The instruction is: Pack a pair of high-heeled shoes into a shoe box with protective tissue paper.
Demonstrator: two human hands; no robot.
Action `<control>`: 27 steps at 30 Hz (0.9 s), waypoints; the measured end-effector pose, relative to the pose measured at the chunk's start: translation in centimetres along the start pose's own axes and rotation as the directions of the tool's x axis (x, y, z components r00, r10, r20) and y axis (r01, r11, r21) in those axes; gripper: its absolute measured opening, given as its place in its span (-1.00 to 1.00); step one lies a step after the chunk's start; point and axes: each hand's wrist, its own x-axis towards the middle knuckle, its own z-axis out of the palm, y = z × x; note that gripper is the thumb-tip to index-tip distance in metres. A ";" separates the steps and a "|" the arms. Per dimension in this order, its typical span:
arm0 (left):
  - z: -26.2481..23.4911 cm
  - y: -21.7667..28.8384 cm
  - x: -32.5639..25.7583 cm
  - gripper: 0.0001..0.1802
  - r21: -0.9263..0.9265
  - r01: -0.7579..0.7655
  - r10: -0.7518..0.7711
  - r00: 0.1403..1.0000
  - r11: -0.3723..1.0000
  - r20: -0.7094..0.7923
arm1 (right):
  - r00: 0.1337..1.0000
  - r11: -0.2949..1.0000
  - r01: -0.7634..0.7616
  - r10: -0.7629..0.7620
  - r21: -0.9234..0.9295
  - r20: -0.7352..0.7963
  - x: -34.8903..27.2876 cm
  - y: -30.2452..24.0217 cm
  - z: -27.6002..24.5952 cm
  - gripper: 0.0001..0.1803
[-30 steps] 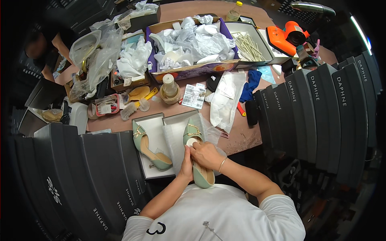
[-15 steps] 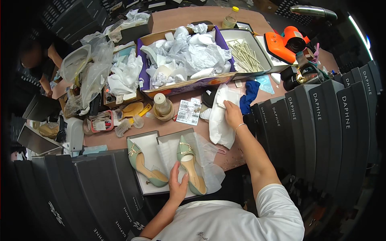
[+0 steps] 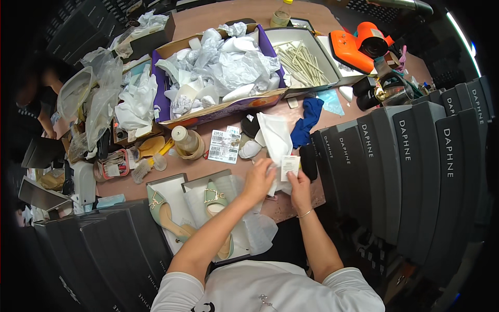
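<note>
My right hand holds a small white printed tag by its lower edge. Fingers of my left hand pinch at the tag's left side and the white cloth bag lying beneath it. Just left of my hands sits an open white shoe box with two pale green heeled shoes; one shoe with a gold buckle lies on tissue, the other lies in the box lid part. My left forearm crosses over the box.
A purple-edged carton full of crumpled white paper stands behind. A sheet of labels, a tape roll with bottle, a blue cloth, an orange tool and stacked black shoe boxes surround the desk. Another person sits at far left.
My left hand left the shoe in the box and came up to the tag. My right hand drew back from the white cloth bag, now holding the tag.
</note>
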 end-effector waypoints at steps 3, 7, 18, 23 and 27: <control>1.1 5.7 -1.8 -0.83 0.026 -0.447 0.447 0.888 0.894 -0.107 | 0.991 0.941 -0.069 0.026 0.331 0.130 0.0 -2.7 -0.8 -0.64; 0.3 6.7 -2.2 -0.86 -0.155 -0.309 0.294 0.949 0.938 -0.112 | 0.998 0.974 -0.067 0.069 0.217 -0.001 0.1 -2.4 -3.0 -0.67; -1.4 0.5 -7.4 -0.59 -0.362 0.164 -0.262 0.934 0.918 -0.241 | 0.860 0.307 0.424 -0.432 -0.852 0.272 13.4 -3.9 2.8 -0.41; -5.8 2.5 -10.8 -0.59 -0.054 0.010 -0.029 0.932 0.998 -0.361 | 0.789 0.100 0.557 -0.373 -0.825 0.488 14.6 -2.3 4.0 -0.76; -9.2 1.3 -12.2 -0.69 -0.242 0.060 -0.150 0.915 0.968 -0.374 | 0.751 0.403 0.592 -0.589 -0.698 0.298 13.4 -5.2 4.6 -0.86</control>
